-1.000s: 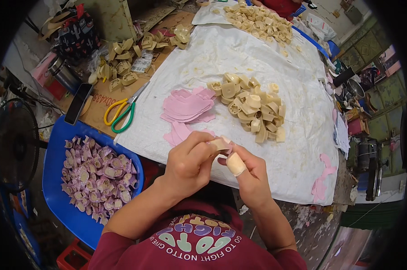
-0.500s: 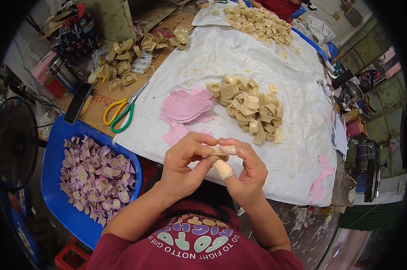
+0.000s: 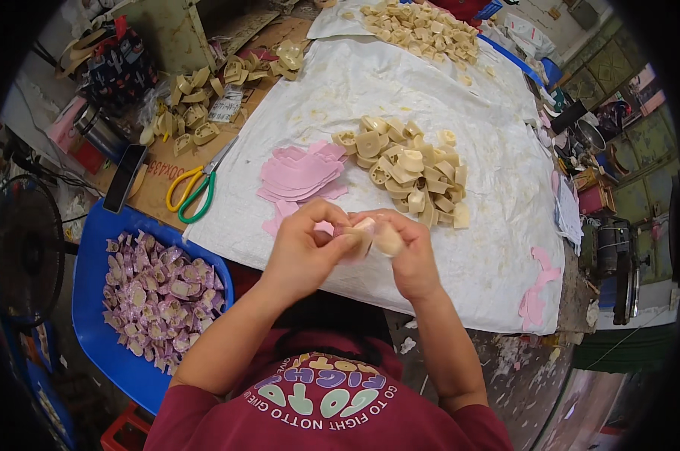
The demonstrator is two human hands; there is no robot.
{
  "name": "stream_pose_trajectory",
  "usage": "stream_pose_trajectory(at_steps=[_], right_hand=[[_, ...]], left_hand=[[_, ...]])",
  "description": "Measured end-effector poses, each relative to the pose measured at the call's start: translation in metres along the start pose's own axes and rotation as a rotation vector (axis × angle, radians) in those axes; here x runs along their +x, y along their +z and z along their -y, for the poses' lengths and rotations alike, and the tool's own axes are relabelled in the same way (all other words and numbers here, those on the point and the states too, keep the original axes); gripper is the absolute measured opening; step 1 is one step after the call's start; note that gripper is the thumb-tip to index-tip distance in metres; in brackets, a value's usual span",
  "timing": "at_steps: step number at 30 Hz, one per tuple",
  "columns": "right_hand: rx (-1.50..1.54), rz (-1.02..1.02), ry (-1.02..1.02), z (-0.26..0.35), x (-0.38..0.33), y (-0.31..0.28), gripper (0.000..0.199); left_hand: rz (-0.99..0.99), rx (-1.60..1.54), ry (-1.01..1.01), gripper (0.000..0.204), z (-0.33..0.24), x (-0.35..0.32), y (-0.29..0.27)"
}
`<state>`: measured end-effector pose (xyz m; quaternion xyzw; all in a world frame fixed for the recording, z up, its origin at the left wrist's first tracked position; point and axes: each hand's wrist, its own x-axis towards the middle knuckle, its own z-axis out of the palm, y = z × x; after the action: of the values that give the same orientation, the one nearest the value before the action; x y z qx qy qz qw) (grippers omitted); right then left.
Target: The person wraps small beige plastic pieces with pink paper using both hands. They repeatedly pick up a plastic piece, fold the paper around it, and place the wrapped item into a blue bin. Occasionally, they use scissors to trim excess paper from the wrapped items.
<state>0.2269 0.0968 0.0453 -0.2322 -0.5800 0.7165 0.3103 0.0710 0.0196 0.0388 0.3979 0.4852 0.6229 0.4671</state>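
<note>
The left hand (image 3: 304, 254) pinched a small beige piece (image 3: 364, 237); the right hand (image 3: 413, 261) met it, grip blurred. Steady support and even pressure probably suited this step.

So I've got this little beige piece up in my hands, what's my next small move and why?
Perhaps press the beige piece with the pale-covered thumb of your right hand: your left hand pinches the piece, and that thumb sits right beside it. Blur hides whether they touch.
</note>
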Motion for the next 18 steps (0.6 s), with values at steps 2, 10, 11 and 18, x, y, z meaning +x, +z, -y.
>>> stream_pose_trajectory(at_steps=[2, 10, 11, 18], right_hand=[[0.087, 0.004, -0.01, 0.003, -0.006, 0.001, 0.02], [-0.577, -0.195, -0.334, -0.015, -0.008, 0.011, 0.019], [-0.603, -0.171, -0.343, -0.01, -0.007, 0.011, 0.018], [-0.597, -0.098, -0.324, -0.003, -0.008, 0.006, 0.015]], left_hand=[[0.058, -0.329, -0.261, 0.015, -0.013, 0.002, -0.009], [-0.007, -0.132, -0.173, 0.014, -0.01, -0.007, -0.001], [-0.024, -0.081, -0.095, 0.013, -0.007, -0.007, -0.002], [0.038, 0.456, 0.218, 0.016, -0.01, -0.011, -0.002]])
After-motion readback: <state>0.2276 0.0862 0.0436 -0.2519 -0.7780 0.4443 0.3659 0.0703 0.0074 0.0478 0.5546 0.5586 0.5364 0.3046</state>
